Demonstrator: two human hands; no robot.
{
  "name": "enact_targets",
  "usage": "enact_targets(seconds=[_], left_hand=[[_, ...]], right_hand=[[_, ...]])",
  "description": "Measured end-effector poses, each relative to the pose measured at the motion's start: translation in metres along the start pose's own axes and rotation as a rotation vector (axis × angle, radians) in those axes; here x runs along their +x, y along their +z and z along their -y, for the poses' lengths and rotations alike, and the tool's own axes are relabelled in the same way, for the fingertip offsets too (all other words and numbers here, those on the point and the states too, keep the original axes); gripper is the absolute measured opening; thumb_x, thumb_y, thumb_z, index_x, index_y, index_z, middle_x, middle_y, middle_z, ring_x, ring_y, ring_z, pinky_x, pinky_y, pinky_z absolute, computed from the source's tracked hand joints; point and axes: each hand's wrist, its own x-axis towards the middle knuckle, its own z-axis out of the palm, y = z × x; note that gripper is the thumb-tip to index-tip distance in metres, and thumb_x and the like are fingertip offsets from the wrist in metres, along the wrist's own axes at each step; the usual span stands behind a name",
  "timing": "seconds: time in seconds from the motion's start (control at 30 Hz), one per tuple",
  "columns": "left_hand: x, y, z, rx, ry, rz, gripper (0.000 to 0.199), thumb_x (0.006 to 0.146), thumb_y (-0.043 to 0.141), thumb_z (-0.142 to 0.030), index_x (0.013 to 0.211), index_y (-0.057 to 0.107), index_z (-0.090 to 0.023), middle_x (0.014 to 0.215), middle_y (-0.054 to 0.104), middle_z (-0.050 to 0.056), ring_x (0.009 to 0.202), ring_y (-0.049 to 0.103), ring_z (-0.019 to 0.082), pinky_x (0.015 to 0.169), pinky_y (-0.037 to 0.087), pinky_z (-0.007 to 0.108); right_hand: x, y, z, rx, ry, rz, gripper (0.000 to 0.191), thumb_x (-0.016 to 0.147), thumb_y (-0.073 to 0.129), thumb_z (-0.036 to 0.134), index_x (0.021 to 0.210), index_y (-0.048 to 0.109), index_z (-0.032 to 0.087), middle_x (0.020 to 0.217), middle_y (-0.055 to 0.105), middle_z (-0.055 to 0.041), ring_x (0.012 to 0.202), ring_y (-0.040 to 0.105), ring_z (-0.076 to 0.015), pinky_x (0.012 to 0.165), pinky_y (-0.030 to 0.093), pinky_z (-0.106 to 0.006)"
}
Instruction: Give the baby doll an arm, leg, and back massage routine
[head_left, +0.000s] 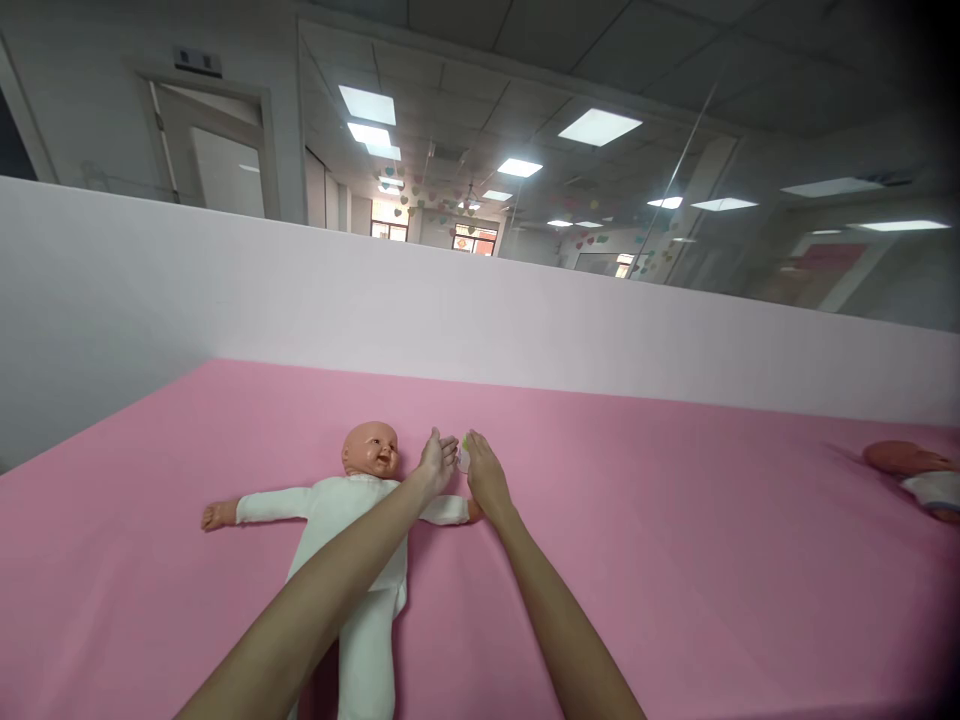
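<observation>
The doll point(349, 515) is lying lower left of centre, the left forearm crossing and hiding its torso. The left hand point(438, 461) and right hand point(487, 473) are flanking a small pale object point(463, 458), grip unclear; another doll point(919, 478) is blurring far right.

Pink flat surface point(660, 520), wide, with faint wrinkles at near left. White-clothed doll point(349, 520) lies on it, left of middle, face up, head to far side, both arms spread. Second doll point(911, 470), partly visible, lies at far right.
</observation>
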Motion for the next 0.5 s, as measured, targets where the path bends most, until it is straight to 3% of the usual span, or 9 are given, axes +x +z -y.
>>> enact_targets(seconds=[0.1, 0.2, 0.27, 0.37, 0.43, 0.47, 0.5], left_hand=[[-0.002, -0.003, 0.0, -0.039, -0.004, -0.005, 0.068, 0.11, 0.024, -0.052, 0.151, 0.047, -0.003, 0.163, 0.039, 0.024, 0.149, 0.045, 0.023, 0.116, 0.044, 0.027], [-0.012, -0.007, -0.009, -0.073, 0.018, 0.021, 0.067, 0.108, 0.032, -0.055, 0.145, 0.055, -0.004, 0.157, 0.047, 0.026, 0.139, 0.056, 0.025, 0.111, 0.05, 0.03], [-0.025, -0.009, -0.014, -0.089, 0.036, 0.07, 0.066, 0.107, 0.036, -0.056, 0.138, 0.062, -0.004, 0.147, 0.058, 0.027, 0.129, 0.064, 0.026, 0.107, 0.053, 0.033], [-0.055, -0.008, -0.008, -0.098, 0.133, 0.155, 0.07, 0.108, 0.029, -0.055, 0.125, 0.072, -0.003, 0.13, 0.07, 0.026, 0.121, 0.07, 0.026, 0.101, 0.056, 0.033], [-0.079, -0.009, 0.002, -0.115, 0.233, 0.168, 0.082, 0.107, 0.013, -0.056, 0.123, 0.073, -0.002, 0.129, 0.071, 0.024, 0.125, 0.067, 0.024, 0.1, 0.055, 0.03], [-0.091, -0.01, 0.005, -0.136, 0.281, 0.163, 0.084, 0.106, 0.007, -0.055, 0.12, 0.074, -0.008, 0.131, 0.07, 0.022, 0.129, 0.064, 0.022, 0.1, 0.055, 0.028], [-0.102, -0.013, 0.006, -0.158, 0.308, 0.165, 0.085, 0.106, 0.004, -0.054, 0.131, 0.07, -0.006, 0.136, 0.068, 0.019, 0.134, 0.061, 0.02, 0.105, 0.051, 0.028]], right_hand=[[0.003, -0.011, 0.005, 0.049, 0.029, 0.034, 0.057, 0.099, 0.034, 0.017, 0.151, 0.053, 0.004, 0.157, 0.05, -0.0212, 0.151, 0.041, -0.0305, 0.125, 0.035, -0.055], [0.005, -0.022, 0.026, 0.2, 0.083, 0.02, 0.057, 0.106, 0.033, 0.031, 0.156, 0.047, 0.007, 0.163, 0.041, -0.0184, 0.155, 0.035, -0.0296, 0.127, 0.03, -0.055], [0.001, -0.025, 0.056, 0.346, 0.121, -0.008, 0.063, 0.108, 0.034, 0.046, 0.161, 0.04, 0.012, 0.167, 0.035, -0.0147, 0.157, 0.029, -0.0281, 0.129, 0.027, -0.054], [-0.012, -0.024, 0.123, 0.5, 0.152, -0.047, 0.078, 0.107, 0.028, 0.064, 0.165, 0.03, 0.012, 0.172, 0.023, -0.0144, 0.161, 0.016, -0.0292, 0.13, 0.02, -0.057], [-0.018, -0.026, 0.168, 0.524, 0.052, -0.048, 0.085, 0.106, 0.023, 0.07, 0.167, 0.022, 0.011, 0.174, 0.016, -0.0139, 0.162, 0.011, -0.0295, 0.13, 0.018, -0.057], [-0.017, -0.029, 0.185, 0.505, -0.021, -0.055, 0.089, 0.103, 0.027, 0.074, 0.167, 0.022, 0.013, 0.174, 0.017, -0.0127, 0.162, 0.012, -0.0299, 0.131, 0.017, -0.056], [-0.015, -0.033, 0.197, 0.479, -0.085, -0.049, 0.088, 0.103, 0.026, 0.076, 0.167, 0.025, 0.016, 0.173, 0.02, -0.0113, 0.161, 0.014, -0.0295, 0.131, 0.017, -0.056]])
